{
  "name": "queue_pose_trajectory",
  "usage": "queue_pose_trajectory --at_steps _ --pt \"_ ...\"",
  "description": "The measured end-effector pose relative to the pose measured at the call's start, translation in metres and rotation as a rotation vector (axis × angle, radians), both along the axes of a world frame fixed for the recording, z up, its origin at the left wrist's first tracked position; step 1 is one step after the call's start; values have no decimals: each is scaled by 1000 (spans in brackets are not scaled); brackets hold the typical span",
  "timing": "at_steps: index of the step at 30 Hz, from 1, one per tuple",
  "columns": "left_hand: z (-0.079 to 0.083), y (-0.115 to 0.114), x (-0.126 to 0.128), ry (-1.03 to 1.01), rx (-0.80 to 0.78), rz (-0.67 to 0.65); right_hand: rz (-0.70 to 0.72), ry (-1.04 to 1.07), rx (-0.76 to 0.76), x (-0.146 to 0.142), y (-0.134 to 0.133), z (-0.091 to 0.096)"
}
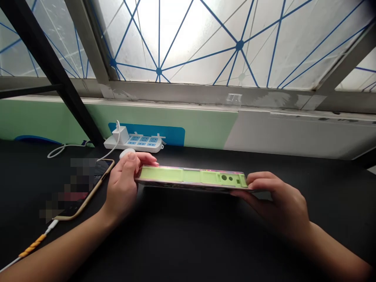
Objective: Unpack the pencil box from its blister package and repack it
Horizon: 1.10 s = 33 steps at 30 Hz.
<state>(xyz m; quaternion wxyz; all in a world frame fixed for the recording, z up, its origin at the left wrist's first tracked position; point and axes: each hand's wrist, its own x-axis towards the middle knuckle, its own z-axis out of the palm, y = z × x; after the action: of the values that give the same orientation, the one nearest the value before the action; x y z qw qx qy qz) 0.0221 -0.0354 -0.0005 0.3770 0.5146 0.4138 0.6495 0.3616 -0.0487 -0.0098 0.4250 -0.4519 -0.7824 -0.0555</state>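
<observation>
A long, thin box [190, 176] is held up level above the black table, its narrow side turned towards me. That side is light green, with shallow recessed panels, and small dark holes near its right end. The edges look dark with some pink; the broad faces are mostly hidden by the angle. My left hand [122, 186] is closed around the left end, thumb on top. At the right end, my right hand [276, 197] pinches the box, thumb underneath and fingers at the upper corner. What exactly the box is, I cannot tell.
A phone [102, 181] with a tan-edged case lies left, joined to a white cable with an orange sleeve [33, 245]. Behind stands a white power strip [135, 144] with a charger [120, 134]. A round white object [127, 152] sits behind my left hand. A black post [67, 92] slants at left.
</observation>
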Motion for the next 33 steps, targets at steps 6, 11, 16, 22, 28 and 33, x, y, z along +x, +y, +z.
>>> queue_pose_trajectory --at_steps 6,11,16,22,28,33 --pt "17 1 -13 425 -40 -216 151 -96 -113 7 8 4" --pt "27 5 -21 782 -161 -472 220 -236 -285 11 2 15" --pt "19 12 -26 1117 -149 -511 228 -430 -280 2 -4 9" --pt "2 19 -24 1160 -22 -474 241 -446 -389 0 -1 2" --pt "-4 20 -21 1257 88 -427 193 -310 -547 -2 5 1" --pt "-9 21 -23 1321 254 -361 -22 33 -492 -2 22 -19"
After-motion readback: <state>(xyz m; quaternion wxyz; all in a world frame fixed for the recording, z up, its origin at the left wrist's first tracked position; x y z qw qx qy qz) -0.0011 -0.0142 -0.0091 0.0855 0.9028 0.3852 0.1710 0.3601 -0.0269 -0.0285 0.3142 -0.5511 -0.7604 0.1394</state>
